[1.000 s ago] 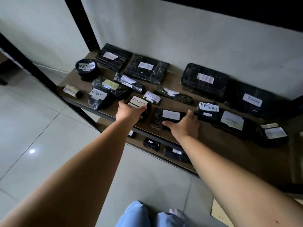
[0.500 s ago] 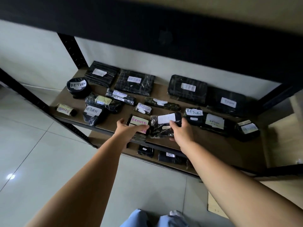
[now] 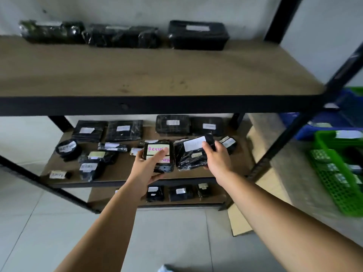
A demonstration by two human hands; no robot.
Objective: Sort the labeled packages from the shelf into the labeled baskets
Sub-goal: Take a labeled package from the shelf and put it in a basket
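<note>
A black package [image 3: 158,157] in left hand [image 3: 146,169], another [image 3: 191,154], label blurred, in right hand [image 3: 217,158]

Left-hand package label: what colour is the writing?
Pink/magenta handwriting on a pale label, on the black package the left hand holds. Head view.

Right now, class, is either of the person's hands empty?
No: the left hand grips a package labelled Return, and the right hand grips a white-labelled package.
</note>
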